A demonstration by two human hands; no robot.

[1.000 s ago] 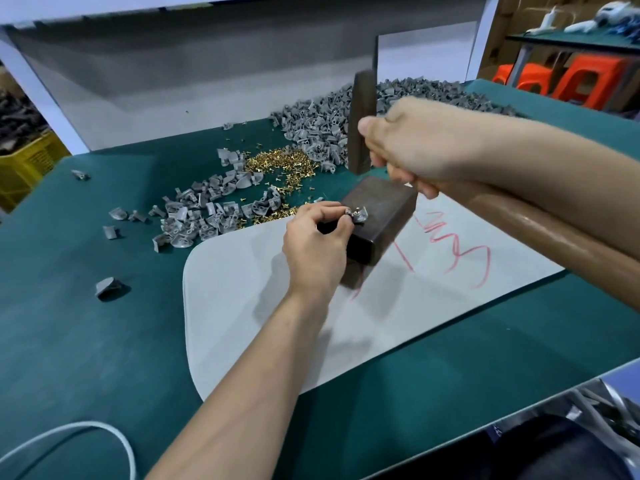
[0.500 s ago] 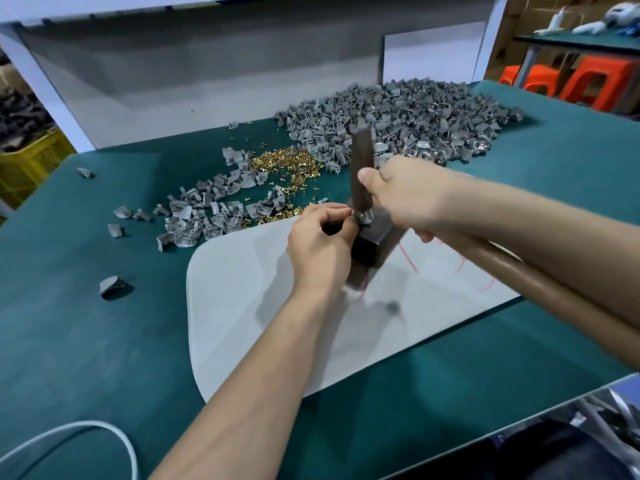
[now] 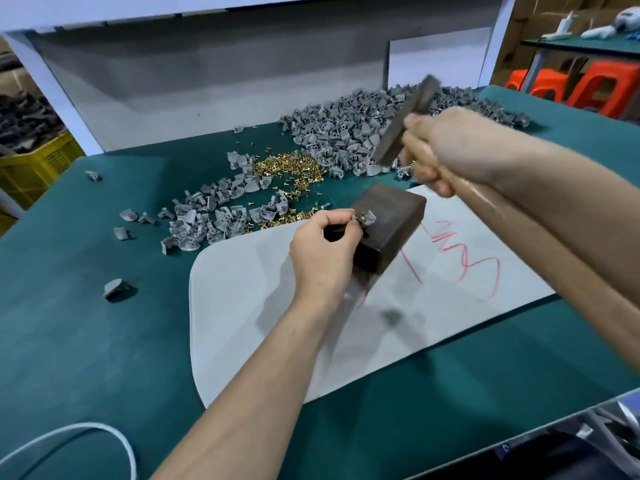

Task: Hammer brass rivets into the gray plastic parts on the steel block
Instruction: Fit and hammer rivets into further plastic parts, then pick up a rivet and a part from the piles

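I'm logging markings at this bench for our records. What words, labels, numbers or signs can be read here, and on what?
On the white mat, a red scrawl: loose hand-drawn strokes, not readable as any word or number.
On the steel block and the hammer: no marking shows; the hammer is blurred.
Nothing else in view carries readable text.

Your block (image 3: 391, 216) sits on the mat (image 3: 263, 306) near the middle of the desk (image 3: 86, 341). On its top, at the 9 o'clock edge, lies one part (image 3: 367, 216), pinched by your left grip (image 3: 325, 251). Your right grip (image 3: 450, 147) holds the hammer (image 3: 405, 123) above the block toward 1 o'clock, well apart from it. Behind the block, the big heap of parts (image 3: 346, 133) lies at 12 o'clock, the rivets (image 3: 291, 171) at 11 and a smaller heap (image 3: 207, 220) at 10. A lone part (image 3: 116, 289) lies off the mat at 9.
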